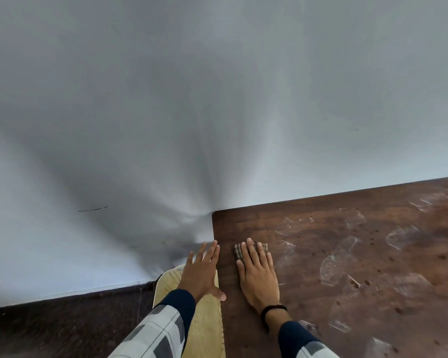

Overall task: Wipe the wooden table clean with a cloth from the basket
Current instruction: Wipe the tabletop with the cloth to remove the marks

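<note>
Near the far left corner of the wooden table (243, 226), my right hand (256, 275) lies flat with fingers straight, pressing the striped cloth (237, 251) against the surface. The cloth shows only around my fingertips. My left hand (202, 270) is open, fingers spread, at the table's left edge, with the thumb touching that edge. The pale basket (207, 329) sits below my left hand, just beside the table. Whitish smears (339, 257) mark the tabletop right of the cloth.
</note>
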The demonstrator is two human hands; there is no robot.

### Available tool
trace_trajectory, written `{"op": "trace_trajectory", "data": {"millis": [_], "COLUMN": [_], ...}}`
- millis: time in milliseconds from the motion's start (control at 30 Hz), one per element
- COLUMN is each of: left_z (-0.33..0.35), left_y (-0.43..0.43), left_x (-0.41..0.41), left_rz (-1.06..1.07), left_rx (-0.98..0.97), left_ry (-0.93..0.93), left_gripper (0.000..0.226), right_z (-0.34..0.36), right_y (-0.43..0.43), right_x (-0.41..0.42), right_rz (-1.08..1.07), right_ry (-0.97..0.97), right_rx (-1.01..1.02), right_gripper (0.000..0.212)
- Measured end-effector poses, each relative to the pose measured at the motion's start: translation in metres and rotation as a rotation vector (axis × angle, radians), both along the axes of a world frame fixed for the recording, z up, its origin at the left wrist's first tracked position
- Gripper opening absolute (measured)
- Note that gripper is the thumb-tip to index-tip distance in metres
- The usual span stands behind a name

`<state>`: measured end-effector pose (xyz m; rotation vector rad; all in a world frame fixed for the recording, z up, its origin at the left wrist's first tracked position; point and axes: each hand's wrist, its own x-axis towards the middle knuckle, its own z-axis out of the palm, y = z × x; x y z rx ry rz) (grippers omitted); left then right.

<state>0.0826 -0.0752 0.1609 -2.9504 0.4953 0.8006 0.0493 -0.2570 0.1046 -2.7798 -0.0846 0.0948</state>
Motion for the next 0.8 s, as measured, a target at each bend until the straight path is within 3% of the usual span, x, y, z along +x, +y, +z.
{"op": "trace_trajectory", "data": {"millis": [200,333,400,600,800], "left_z": [0.003,0.007,0.009,0.01,0.011], "left_y": [-0.008,-0.014,-0.017,-0.016,-0.016], "left_x": [0.001,0.002,0.002,0.004,0.003], "left_rz": [-0.021,-0.003,0.003,0.002,0.016], "left_rx": [0.082,0.128,0.146,0.147,0.141], "left_ry": [-0.009,0.0,0.001,0.017,0.018], "left_gripper": [0.14,0.142,0.142,0.14,0.141], "right_z": [-0.004,0.0,0.0,-0.004,-0.002], "right_y": [-0.01,-0.004,0.006,0.0,0.029], "right_x": [0.028,0.072,0.068,0.065,0.106], "right_rz": [0.235,-0.005,-0.04,0.281,0.022], "right_ry": [-0.041,0.029,0.018,-0.12,-0.06], "right_rx": [-0.046,0.03,0.03,0.012,0.113], "right_gripper": [0.058,0.073,0.07,0.055,0.055]}}
